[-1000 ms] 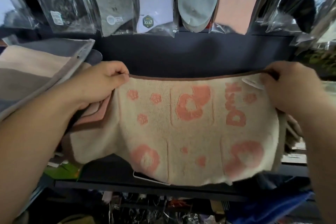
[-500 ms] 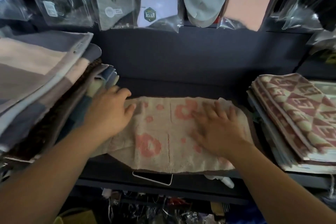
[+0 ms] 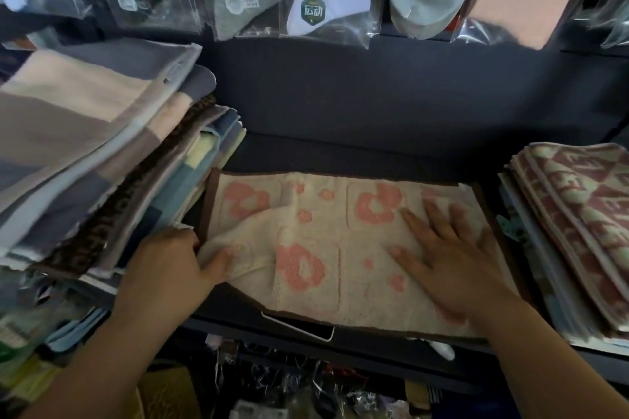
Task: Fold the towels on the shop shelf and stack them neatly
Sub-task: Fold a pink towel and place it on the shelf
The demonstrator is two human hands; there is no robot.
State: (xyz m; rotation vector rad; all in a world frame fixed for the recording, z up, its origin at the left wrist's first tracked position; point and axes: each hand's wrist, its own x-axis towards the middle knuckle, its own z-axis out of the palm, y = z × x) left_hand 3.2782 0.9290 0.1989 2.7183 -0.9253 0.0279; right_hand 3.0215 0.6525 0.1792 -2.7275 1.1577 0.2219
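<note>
While our right hand (image 3: 452,258) presses flat, fingers spread, on the cream towel (image 3: 340,248) lying on the dark shelf (image 3: 340,153) between two stacks, our left hand (image 3: 170,269) pinches its folded left corner.

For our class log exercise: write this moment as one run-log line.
step: folding | item: cream towel flat on shelf | left hand: gripping towel's left edge | right hand: flat on towel | stacks: both sides

Towel (image 3: 340,248): cream with pink flowers, brown border; left stack (image 3: 85,153): grey, beige, blue and brown-patterned cloths; right stack (image 3: 578,214): maroon-and-cream geometric print; shelf (image 3: 357,153): dark navy.
</note>
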